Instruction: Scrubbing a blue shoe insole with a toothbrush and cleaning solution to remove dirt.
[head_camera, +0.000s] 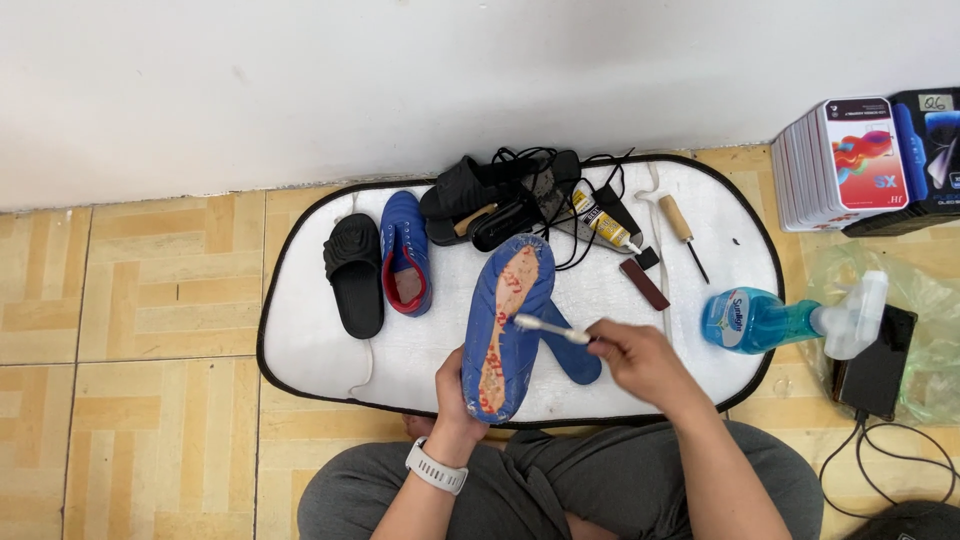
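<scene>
while the left hand (458, 392) steadies it, blue shoe (505, 325) points toe-away.

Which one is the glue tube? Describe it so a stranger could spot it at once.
Start at the white mat with the black border on the tiled floor. Along its far edge lies a black heap of sandals and laces; right of it lies the glue tube. It is slim, yellow and white, angled, unlike the wooden-handled tool beside it.

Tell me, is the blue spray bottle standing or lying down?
Lying down: the spray bottle rests on its side at the mat's right edge, nozzle pointing right.
</scene>
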